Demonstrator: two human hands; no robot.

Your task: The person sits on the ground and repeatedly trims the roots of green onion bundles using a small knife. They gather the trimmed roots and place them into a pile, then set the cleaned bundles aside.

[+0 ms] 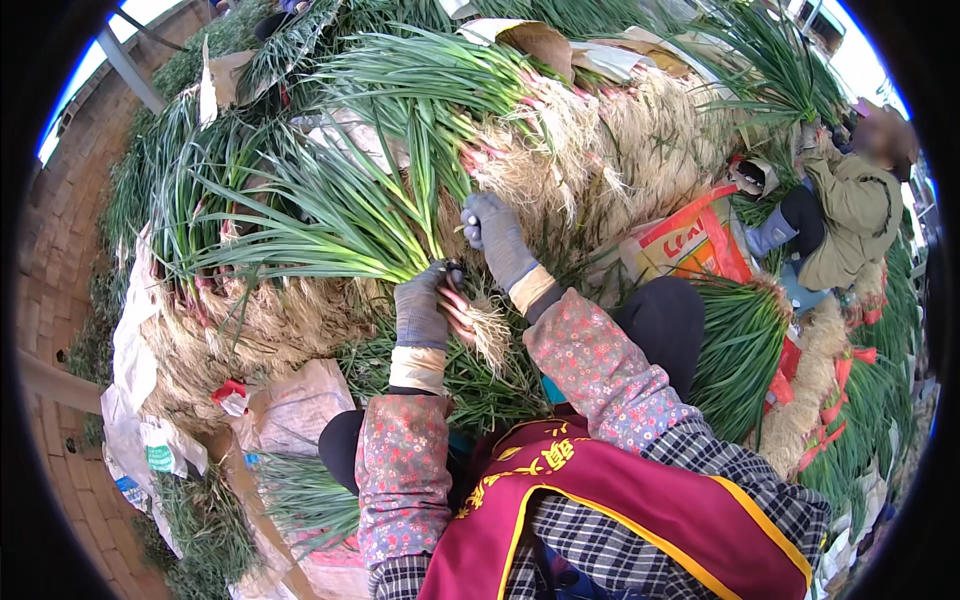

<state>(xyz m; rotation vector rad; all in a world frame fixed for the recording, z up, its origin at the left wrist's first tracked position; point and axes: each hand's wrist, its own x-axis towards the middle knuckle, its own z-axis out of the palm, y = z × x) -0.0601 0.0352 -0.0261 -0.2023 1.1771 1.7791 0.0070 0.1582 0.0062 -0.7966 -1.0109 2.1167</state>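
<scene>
My left hand, in a grey work glove, grips a bunch of green onions just above their pinkish-white bulbs. The leaves fan up and to the left, and the pale roots hang out at the lower right of the fist. Above and to the right, my gloved right hand is closed, apart from that bunch. A small pale plant scrap pokes out from its fingers; the rest of it is hidden. Just beyond lies a pile of green onions, roots facing me.
More rooted onions are stacked at left. Loose leaves cover the ground between my knees. A red printed bag and a tied bundle lie at right. Beyond them another person sits holding onions. Brick paving borders the left.
</scene>
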